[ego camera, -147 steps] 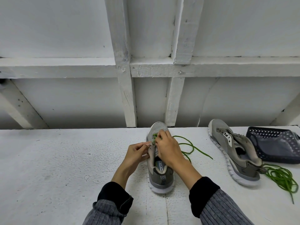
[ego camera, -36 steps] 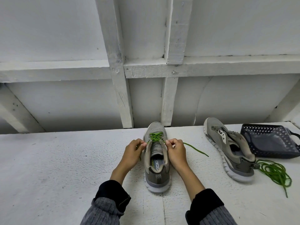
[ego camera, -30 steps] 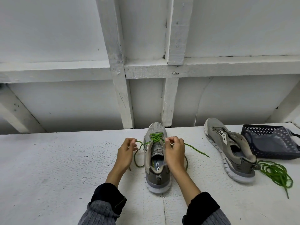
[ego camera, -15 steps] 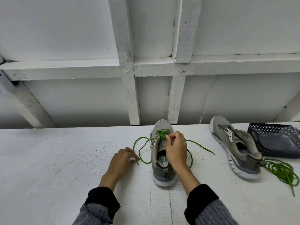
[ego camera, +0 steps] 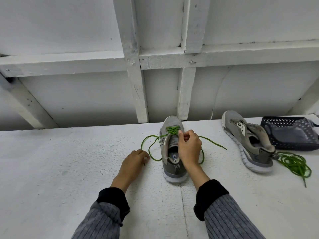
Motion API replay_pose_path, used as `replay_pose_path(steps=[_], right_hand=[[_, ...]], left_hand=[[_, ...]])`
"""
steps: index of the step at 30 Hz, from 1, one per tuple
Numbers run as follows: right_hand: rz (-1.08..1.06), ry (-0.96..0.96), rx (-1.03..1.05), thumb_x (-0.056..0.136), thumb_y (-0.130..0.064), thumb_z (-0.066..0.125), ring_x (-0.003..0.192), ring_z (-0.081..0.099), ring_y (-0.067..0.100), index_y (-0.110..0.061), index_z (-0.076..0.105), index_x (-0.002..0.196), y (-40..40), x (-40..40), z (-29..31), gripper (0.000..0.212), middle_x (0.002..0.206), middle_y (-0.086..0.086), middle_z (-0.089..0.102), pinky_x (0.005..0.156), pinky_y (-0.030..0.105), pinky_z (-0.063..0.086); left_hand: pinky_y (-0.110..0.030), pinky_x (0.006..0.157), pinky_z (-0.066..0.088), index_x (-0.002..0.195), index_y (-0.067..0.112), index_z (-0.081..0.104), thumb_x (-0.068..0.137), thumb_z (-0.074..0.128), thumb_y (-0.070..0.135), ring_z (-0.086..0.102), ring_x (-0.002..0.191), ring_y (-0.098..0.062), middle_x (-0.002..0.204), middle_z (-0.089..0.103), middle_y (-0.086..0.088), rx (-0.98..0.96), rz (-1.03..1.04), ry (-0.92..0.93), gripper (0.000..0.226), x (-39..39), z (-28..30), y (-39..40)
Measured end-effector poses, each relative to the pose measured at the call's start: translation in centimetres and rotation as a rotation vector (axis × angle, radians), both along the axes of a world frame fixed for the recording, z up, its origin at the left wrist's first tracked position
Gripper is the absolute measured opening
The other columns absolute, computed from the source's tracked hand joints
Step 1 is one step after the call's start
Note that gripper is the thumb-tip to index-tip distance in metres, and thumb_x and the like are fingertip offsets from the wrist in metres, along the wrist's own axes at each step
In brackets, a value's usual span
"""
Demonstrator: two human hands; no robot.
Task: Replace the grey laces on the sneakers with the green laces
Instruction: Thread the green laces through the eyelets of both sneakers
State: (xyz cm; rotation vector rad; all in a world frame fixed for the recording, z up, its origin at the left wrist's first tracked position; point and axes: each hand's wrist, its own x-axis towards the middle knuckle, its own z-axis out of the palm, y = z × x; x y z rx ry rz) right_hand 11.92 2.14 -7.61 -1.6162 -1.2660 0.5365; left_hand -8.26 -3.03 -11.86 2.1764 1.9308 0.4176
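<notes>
Sneakers sit on the white desk [ego camera: 51, 169]: one sneaker [ego camera: 172, 152] at the far edge's middle, the second sneaker [ego camera: 248, 142] toward the far right corner beside a dark basket [ego camera: 290, 133]. Right hand [ego camera: 189, 149] pinches the green lace [ego camera: 171, 131] at the eyelets. Left hand [ego camera: 133, 163] grips a lace end. Spare lace [ego camera: 293, 163] is heaped right.
</notes>
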Motion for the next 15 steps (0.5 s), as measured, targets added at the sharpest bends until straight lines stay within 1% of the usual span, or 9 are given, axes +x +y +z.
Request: replay_pose_path(steps=[2, 4, 6, 9, 11, 12, 13, 14, 15], right_hand=[[-0.003, 0.003, -0.005, 0.093, -0.032, 0.059, 0.074, 0.056, 0.021, -0.014, 0.054, 0.075, -0.1, 0.1, -0.1, 0.026, 0.078, 0.005, 0.06, 0.066, 0.031, 0.045], [-0.001, 0.005, -0.009, 0.093, -0.032, 0.059, 0.074, 0.055, 0.021, -0.014, 0.054, 0.075, -0.2, 0.1, -0.1, 0.026, 0.078, 0.005, 0.06, 0.065, 0.029, 0.043], [0.0, 0.005, -0.015, 0.094, -0.033, 0.059, 0.073, 0.055, 0.02, -0.015, 0.054, 0.075, -0.1, 0.0, -0.2, 0.027, 0.079, 0.005, 0.061, 0.064, 0.028, 0.04], [-0.003, 0.01, -0.019, 0.094, -0.033, 0.058, 0.073, 0.055, 0.02, -0.014, 0.053, 0.074, -0.1, 0.0, -0.2, 0.028, 0.078, 0.005, 0.062, 0.063, 0.025, 0.036], [0.0, 0.006, -0.025, 0.095, -0.032, 0.057, 0.072, 0.055, 0.021, -0.014, 0.054, 0.073, -0.1, 0.1, -0.2, 0.029, 0.077, 0.005, 0.062, 0.062, 0.025, 0.034], [0.002, 0.001, -0.032, 0.096, -0.033, 0.055, 0.072, 0.055, 0.021, -0.013, 0.053, 0.073, -0.1, 0.1, -0.2, 0.03, 0.076, 0.005, 0.061, 0.061, 0.025, 0.034], [0.002, -0.005, -0.039, 0.097, -0.033, 0.054, 0.072, 0.055, 0.022, -0.013, 0.053, 0.073, -0.1, 0.1, -0.2, 0.031, 0.076, 0.006, 0.061, 0.061, 0.026, 0.033], [0.001, -0.01, -0.047, 0.098, -0.033, 0.052, 0.071, 0.054, 0.022, -0.012, 0.053, 0.074, -0.1, 0.1, -0.2, 0.032, 0.076, 0.006, 0.061, 0.06, 0.027, 0.033], [0.001, -0.014, -0.054, 0.098, -0.034, 0.051, 0.071, 0.054, 0.023, -0.011, 0.054, 0.074, -0.1, 0.1, -0.2, 0.033, 0.076, 0.007, 0.061, 0.059, 0.027, 0.033]], left_hand=[[-0.027, 0.078, 0.043, 0.111, 0.017, 0.068, 0.09, 0.048, -0.004, 0.057, 0.105, -0.018, 0.114, 0.063, 0.004, -0.001, -0.019, -0.076, 0.036, -0.3, -0.1, -0.3], [-0.029, 0.085, 0.047, 0.11, 0.013, 0.07, 0.084, 0.047, -0.012, 0.06, 0.104, -0.019, 0.115, 0.066, 0.0, 0.002, -0.06, -0.112, 0.043, -0.8, -0.3, -0.4], [-0.029, 0.087, 0.05, 0.107, 0.012, 0.072, 0.082, 0.051, -0.013, 0.063, 0.101, -0.016, 0.113, 0.068, 0.0, -0.016, -0.083, -0.14, 0.041, -1.2, -0.1, -0.3], [-0.03, 0.082, 0.053, 0.096, 0.016, 0.074, 0.084, 0.061, -0.004, 0.064, 0.092, -0.01, 0.101, 0.068, 0.005, -0.046, -0.044, -0.162, 0.026, -1.4, 0.1, -0.3], [-0.028, 0.077, 0.048, 0.096, 0.019, 0.07, 0.09, 0.061, 0.008, 0.058, 0.097, -0.01, 0.101, 0.063, 0.008, -0.034, -0.032, -0.077, 0.016, -1.1, 0.2, -0.4], [-0.028, 0.076, 0.043, 0.099, 0.019, 0.069, 0.093, 0.059, 0.014, 0.054, 0.101, -0.013, 0.102, 0.062, 0.008, -0.008, -0.03, -0.017, 0.013, -0.9, 0.1, -0.5], [-0.03, 0.077, 0.039, 0.101, 0.019, 0.067, 0.095, 0.057, 0.018, 0.052, 0.103, -0.017, 0.104, 0.062, 0.007, 0.022, -0.017, 0.026, 0.012, -0.6, -0.1, -0.5], [-0.031, 0.08, 0.037, 0.102, 0.019, 0.066, 0.096, 0.055, 0.021, 0.051, 0.104, -0.019, 0.105, 0.063, 0.006, 0.046, 0.019, 0.027, 0.012, -0.3, -0.2, -0.5], [-0.033, 0.083, 0.038, 0.102, 0.019, 0.064, 0.098, 0.054, 0.023, 0.052, 0.102, -0.02, 0.104, 0.063, 0.006, 0.058, 0.084, -0.025, 0.012, 0.0, -0.1, -0.5]])
